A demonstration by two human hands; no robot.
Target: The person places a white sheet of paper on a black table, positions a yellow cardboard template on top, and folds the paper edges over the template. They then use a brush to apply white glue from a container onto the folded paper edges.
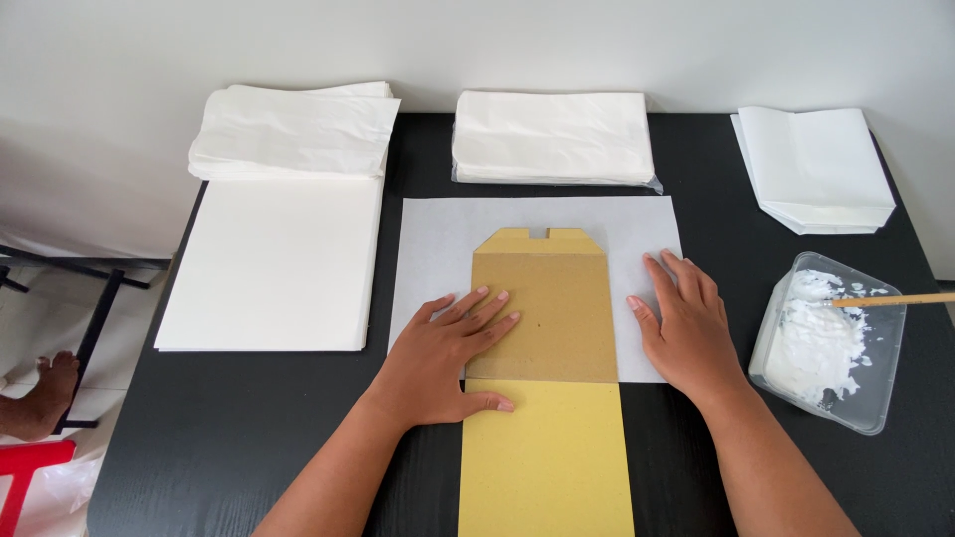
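Observation:
A long brown cardboard template (545, 298) lies lengthwise on a white paper sheet (438, 239) in the middle of the black table (199, 438). Its near part is a lighter yellow (547, 457). My left hand (443, 363) rests flat, fingers spread, on the template's left edge and the sheet. Flat on the sheet just right of the template lies my right hand (686, 328). Neither hand holds anything.
A stack of large white sheets (274, 259) lies at left, with folded white paper piles behind it (293, 129) and at centre back (552, 134). Folded white bags (816, 169) sit at back right. A clear tub of white paste (826, 343) with a wooden stick (895, 298) stands at right.

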